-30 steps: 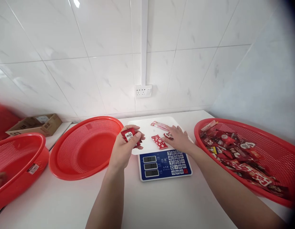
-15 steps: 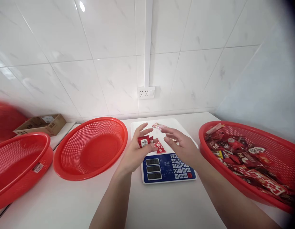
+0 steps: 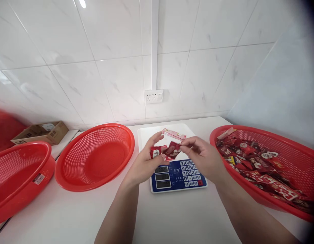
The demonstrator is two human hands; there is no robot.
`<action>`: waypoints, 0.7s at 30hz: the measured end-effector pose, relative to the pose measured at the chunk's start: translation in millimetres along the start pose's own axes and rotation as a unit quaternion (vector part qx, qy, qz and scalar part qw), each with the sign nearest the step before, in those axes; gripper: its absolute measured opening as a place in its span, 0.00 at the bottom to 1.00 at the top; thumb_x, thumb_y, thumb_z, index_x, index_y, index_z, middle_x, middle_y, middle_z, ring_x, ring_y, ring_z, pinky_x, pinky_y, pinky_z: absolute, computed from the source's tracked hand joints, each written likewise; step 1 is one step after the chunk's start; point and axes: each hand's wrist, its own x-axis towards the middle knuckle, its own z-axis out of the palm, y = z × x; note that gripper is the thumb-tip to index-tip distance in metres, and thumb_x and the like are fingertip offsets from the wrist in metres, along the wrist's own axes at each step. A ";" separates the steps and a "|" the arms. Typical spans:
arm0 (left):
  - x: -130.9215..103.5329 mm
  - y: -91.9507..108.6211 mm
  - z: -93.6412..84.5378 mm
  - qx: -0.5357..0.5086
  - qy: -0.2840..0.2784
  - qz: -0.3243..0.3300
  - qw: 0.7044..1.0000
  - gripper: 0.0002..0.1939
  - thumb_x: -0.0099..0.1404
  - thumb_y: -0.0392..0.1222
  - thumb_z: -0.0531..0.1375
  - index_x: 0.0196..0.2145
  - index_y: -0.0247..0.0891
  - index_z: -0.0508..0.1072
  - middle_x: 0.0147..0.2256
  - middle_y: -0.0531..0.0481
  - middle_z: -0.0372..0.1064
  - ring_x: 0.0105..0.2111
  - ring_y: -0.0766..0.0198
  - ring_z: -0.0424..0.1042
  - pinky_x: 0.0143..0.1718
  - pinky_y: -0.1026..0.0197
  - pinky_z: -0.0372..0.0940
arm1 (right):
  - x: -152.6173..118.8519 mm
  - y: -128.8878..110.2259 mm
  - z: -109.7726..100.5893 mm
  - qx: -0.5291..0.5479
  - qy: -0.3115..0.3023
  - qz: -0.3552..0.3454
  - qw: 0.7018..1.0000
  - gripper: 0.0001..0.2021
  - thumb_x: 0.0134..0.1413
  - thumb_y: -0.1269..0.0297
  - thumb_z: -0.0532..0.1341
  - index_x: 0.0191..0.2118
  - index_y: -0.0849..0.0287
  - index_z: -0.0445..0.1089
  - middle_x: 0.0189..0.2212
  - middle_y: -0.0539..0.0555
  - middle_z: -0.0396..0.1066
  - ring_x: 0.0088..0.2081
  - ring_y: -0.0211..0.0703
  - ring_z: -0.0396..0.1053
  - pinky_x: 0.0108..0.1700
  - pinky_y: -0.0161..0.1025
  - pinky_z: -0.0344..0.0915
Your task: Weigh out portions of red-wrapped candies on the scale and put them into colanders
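Observation:
Over the white electronic scale [image 3: 177, 178], my left hand [image 3: 143, 166] is curled around a small red snack packet [image 3: 155, 152] with a white label. My right hand [image 3: 204, 157] pinches the right corner of a dark red snack packet [image 3: 173, 149], whose left end comes close to my left thumb. Part of another red packet shows behind it. On the far side of the weighing plate lies a slim pink and white packet [image 3: 174, 133]. My left fingers hide some of the plate, and my thumb covers the edge of the top display.
A red basket [image 3: 213, 137] of mixed packets stands at right. On the left are a red mesh basket [image 3: 61, 178] with a bare bottom and another red basket [image 3: 49, 159]. Behind are a cardboard box [image 3: 49, 137] and a tiled wall with a socket [image 3: 154, 96].
My right hand, with its fingers loosely apart before, now pinches the dark red packet between the two hands. My left hand keeps the red packet. The view has shifted slightly.

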 end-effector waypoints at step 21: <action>2.8 1.3 -17.2 0.138 0.153 0.062 0.977 0.22 0.69 0.54 0.42 0.55 0.49 0.64 0.40 0.51 0.62 0.25 0.69 0.55 0.26 0.65 0.56 | 14.6 60.2 11.4 -0.110 0.055 0.030 0.992 0.06 0.53 0.63 0.57 0.35 0.55 0.69 0.39 0.53 0.73 0.39 0.46 0.72 0.39 0.43 0.69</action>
